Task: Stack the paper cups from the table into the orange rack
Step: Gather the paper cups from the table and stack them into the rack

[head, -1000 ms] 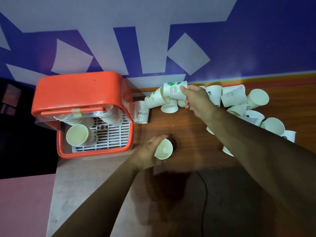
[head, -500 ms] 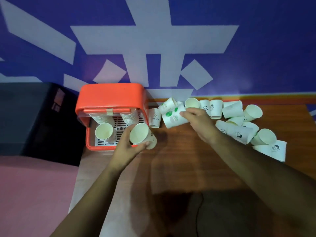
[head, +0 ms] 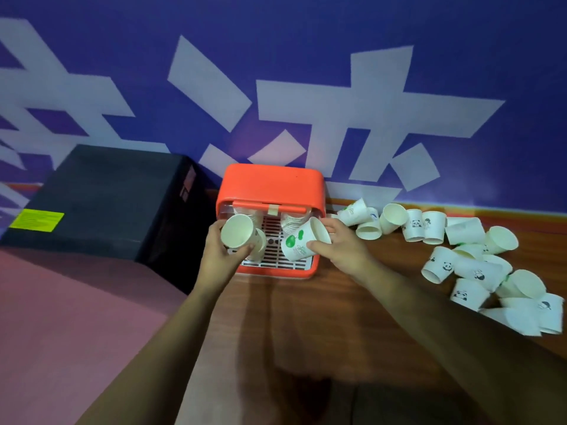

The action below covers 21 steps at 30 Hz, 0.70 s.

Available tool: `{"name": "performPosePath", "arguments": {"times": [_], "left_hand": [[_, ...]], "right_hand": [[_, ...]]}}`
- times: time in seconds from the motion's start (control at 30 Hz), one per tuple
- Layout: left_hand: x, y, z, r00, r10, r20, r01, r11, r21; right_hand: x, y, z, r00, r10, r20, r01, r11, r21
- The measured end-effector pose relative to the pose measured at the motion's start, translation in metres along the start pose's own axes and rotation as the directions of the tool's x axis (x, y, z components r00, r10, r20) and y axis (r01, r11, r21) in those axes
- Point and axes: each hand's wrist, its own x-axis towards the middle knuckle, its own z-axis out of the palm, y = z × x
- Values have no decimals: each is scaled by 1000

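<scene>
Above orange rack [head: 270,182] — 2 stacks [head: 293,223] inside — left hand [head: 219,256] gripping plain cup [head: 237,233], right hand [head: 340,246] green-printed cup [head: 299,243]

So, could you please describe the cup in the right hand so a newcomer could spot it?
Find the orange rack against the blue wall. Over its right front corner the right hand holds a tilted cup, mouth facing up and right. Its side shows a big green print, unlike the plain cup in the left hand and the panda cups on the table.
</scene>
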Motion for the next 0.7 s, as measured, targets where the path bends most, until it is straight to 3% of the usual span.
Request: {"name": "performPosePath", "arguments": {"times": [0.27,0.43,0.53,0.7], "left_hand": [[41,-43,8,982,9,191,-50,977,210],[51,-66,1,928,-50,369,-81,939,334],[52,-74,-12,908,-60,414,-74,951,301],[50,-65,-35,965,16,261,-38,996,81]], "right_hand": [[10,2,30,998,55,-39,-56,998,-25],[18,4,54,996,22,-91,-30,995,-95],[23,-4,69,994,-52,-93,42,993,-107],[35,-13,99,978,-190,-92,171,969,-180]]}}
